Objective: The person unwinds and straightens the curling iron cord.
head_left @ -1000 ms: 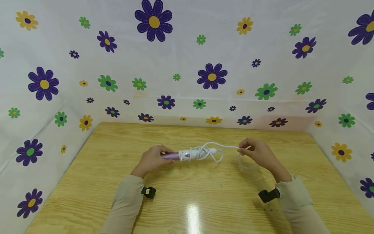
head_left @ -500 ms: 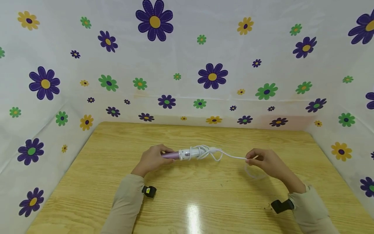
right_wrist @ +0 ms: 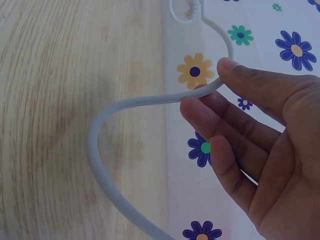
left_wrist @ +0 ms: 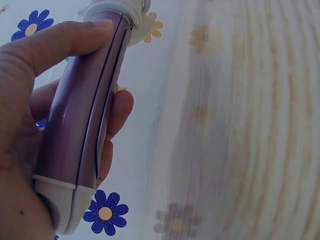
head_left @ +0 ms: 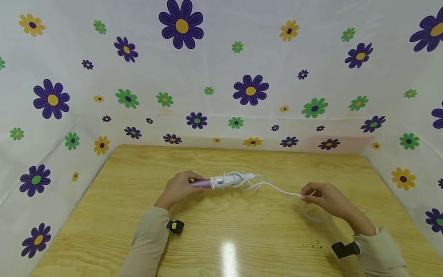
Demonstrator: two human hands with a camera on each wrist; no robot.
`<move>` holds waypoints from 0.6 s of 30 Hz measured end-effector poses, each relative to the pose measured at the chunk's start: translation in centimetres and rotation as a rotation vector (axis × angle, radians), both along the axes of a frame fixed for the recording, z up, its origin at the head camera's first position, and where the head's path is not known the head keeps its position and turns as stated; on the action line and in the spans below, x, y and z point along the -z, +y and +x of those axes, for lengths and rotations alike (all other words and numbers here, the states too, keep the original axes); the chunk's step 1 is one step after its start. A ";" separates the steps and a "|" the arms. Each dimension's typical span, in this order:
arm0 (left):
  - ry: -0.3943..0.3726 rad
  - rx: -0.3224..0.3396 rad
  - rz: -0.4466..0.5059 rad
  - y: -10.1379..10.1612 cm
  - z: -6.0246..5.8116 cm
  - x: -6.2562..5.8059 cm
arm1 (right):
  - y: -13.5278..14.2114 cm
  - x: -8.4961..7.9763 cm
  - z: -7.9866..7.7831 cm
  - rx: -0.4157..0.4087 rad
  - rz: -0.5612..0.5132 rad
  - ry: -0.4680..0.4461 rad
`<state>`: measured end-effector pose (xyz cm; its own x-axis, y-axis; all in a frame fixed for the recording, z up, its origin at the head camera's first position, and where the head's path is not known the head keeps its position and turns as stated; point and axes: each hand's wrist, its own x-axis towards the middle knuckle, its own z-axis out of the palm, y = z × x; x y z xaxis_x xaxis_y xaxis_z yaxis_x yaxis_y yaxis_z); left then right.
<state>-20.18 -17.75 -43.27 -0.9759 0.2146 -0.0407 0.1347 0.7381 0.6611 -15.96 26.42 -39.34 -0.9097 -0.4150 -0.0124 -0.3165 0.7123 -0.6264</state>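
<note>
A purple and white hair curling iron (head_left: 217,182) lies across the middle, above the table. My left hand (head_left: 179,189) grips its purple barrel (left_wrist: 80,110), the thumb along the top and the other fingers around the far side. White cord (head_left: 282,191) is wound in loose loops around the white handle. From there a stretch runs to my right hand (head_left: 328,198), which pinches it between thumb and fingertips. Past the pinch, the cord (right_wrist: 94,145) hangs in a curve in the right wrist view. Its end is out of sight.
The wooden table (head_left: 138,161) reaches back to a white flowered cloth (head_left: 214,69) that also stands along both sides. Small dark specks (head_left: 318,243) lie on the table near the right wrist. Each wrist wears a black camera (head_left: 176,227).
My right hand has moved right and toward the person, drawing the cord farther from the curling iron. The loops have shifted slightly. My left hand stays almost in place.
</note>
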 end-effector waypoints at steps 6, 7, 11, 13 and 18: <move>0.001 -0.003 0.007 -0.1 0.1 -0.1 | 0.6 0.5 -0.4 0.007 0.017 -0.027; 0.001 -0.004 0.007 -0.2 0.0 -0.1 | 0.7 0.6 -0.4 0.007 0.019 -0.025; 0.008 -0.009 0.009 -0.3 -0.1 0.0 | 1.3 1.0 -0.9 0.017 0.029 -0.032; 0.009 -0.011 0.013 -0.3 -0.2 0.0 | 1.6 1.2 -1.2 0.025 0.035 -0.053; 0.000 -0.017 0.016 -0.4 -0.2 0.0 | 2.1 1.9 -1.7 0.052 0.047 -0.132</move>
<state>-20.34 -18.18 -43.31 -0.9793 0.1989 -0.0378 0.1222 0.7297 0.6728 -17.68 28.53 -41.27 -0.9193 -0.3634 -0.1513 -0.1957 0.7553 -0.6254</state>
